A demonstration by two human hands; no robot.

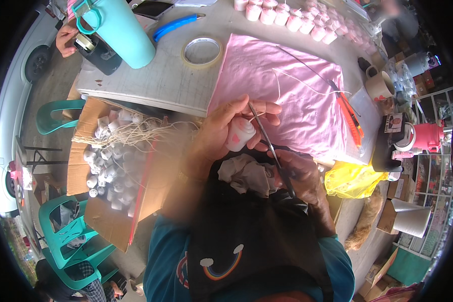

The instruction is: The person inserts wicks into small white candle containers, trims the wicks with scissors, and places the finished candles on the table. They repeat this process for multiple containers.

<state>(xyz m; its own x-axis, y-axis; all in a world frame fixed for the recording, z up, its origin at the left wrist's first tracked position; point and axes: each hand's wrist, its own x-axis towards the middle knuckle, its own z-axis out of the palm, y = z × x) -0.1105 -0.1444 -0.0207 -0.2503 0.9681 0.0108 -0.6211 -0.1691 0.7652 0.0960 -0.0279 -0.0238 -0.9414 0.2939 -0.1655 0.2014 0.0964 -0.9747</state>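
Observation:
My left hand (217, 128) is closed round a small white candle (240, 135) with a pink top and pink heart-like marks. Its fingers curl up behind the candle near the wick. In my right hand (303, 173) is a long slim dark metal tool (270, 146), its exact kind unclear at this angle. The tool's tip lies across the candle's top by the wick, close to my left fingers. A crumpled whitish cloth (244, 173) sits between my hands, against my black apron. Beyond them a pink cloth (292, 85) covers part of the table.
Rows of pink candles (287, 19) stand at the far edge. A cardboard box (110, 221) on the left holds small whitish pieces and strings. A turquoise bottle (128, 40), tape roll (202, 52), orange cutter (351, 121), mug (379, 84) and yellow bag (355, 179) surround the work. Another person's hand (66, 41) shows far left.

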